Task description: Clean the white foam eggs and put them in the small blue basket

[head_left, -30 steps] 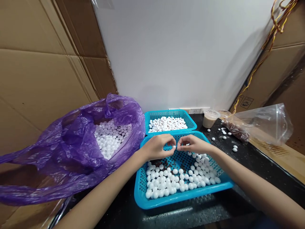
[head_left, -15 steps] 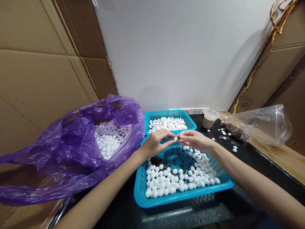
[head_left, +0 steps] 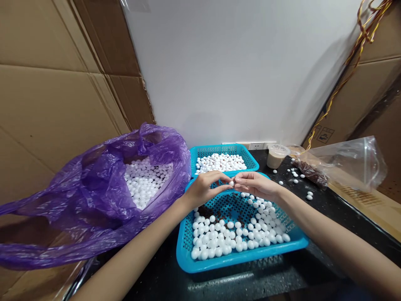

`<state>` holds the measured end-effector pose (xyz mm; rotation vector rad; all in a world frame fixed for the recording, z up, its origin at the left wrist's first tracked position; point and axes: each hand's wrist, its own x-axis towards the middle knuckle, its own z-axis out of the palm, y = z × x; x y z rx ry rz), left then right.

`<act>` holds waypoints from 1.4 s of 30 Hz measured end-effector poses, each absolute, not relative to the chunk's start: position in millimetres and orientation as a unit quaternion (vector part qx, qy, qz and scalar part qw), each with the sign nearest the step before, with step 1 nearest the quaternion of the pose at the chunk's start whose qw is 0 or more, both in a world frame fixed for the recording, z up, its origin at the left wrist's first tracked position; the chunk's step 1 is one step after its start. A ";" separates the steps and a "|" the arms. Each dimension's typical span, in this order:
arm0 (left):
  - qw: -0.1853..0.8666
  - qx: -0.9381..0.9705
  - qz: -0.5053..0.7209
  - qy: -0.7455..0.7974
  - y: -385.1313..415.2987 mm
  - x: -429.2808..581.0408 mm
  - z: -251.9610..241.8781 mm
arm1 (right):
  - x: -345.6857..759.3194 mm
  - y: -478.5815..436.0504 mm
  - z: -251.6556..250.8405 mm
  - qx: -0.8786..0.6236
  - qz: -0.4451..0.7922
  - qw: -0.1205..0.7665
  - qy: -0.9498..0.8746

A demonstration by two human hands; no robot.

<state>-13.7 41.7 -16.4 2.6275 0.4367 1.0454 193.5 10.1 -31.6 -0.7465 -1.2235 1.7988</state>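
Above the near blue basket [head_left: 241,261], my left hand [head_left: 206,186] pinches a small white ball [head_left: 232,183] between thumb and fingertips. My right hand [head_left: 257,184] meets it from the other side, its fingers pinched together at the ball. Whether something tiny sits in the right fingertips is hidden. Many loose white balls [head_left: 214,240] lie along the near and right parts of the basket, with dark brown bits [head_left: 230,202] on its floor at the back.
A purple plastic bag [head_left: 94,200] of white balls stands at left. Behind is a second blue basket [head_left: 252,163] with white pieces. To the right are a lidded cup [head_left: 277,156], scattered white pieces [head_left: 309,195], a clear bag [head_left: 354,163] and cardboard [head_left: 376,211].
Both hands stay almost in place at the ball, with only a slight shift of the fingertips. The baskets and bag look the same.
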 end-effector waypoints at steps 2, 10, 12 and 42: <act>0.140 0.909 0.362 0.149 41.7 -13.8 -16.4 | 193.4 10.4 -31.8 -0.300 0.713 0.408 -0.484; 0.138 0.907 0.373 0.140 41.6 -13.7 -16.3 | 191.6 10.9 -32.5 -0.304 0.709 0.415 -0.483; 0.137 0.906 0.377 0.137 41.5 -13.8 -16.4 | 190.6 10.6 -32.5 -0.303 0.706 0.419 -0.483; 0.134 0.900 0.397 0.122 39.9 -12.9 -17.6 | 183.6 11.1 -34.1 -0.296 0.690 0.448 -0.486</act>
